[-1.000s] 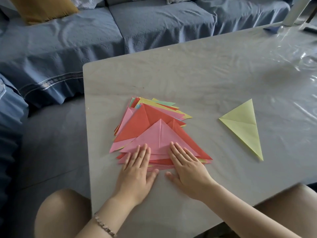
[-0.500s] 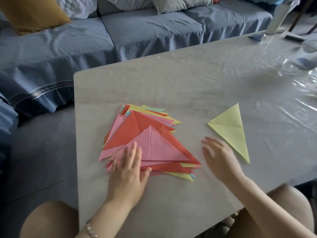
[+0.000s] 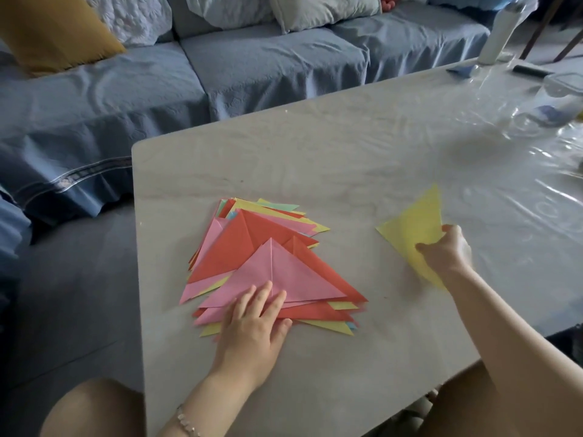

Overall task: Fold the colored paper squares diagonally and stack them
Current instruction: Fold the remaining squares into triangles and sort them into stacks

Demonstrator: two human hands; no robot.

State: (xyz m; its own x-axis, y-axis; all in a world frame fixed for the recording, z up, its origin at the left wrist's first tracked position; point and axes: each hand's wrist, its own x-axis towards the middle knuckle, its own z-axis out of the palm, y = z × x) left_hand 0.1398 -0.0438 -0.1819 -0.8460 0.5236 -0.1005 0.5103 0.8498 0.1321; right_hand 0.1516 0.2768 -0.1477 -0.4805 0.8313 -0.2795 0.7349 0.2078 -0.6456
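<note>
A stack of folded paper triangles in pink, red, yellow and green lies on the grey table, a pink triangle on top. My left hand rests flat on the stack's near edge, fingers spread, holding nothing. To the right lies a single yellow folded triangle. My right hand is on its lower half, thumb and fingers pinching the paper; its near tip is hidden under my wrist.
A blue sofa with cushions runs along the table's far side. At the far right stand a white bottle, a dark small object and a clear container on glossy plastic sheeting. My knees sit below the near table edge.
My right hand left the stack, moved right and took hold of the yellow triangle. My left hand stayed on the stack. The camera view shifted slightly.
</note>
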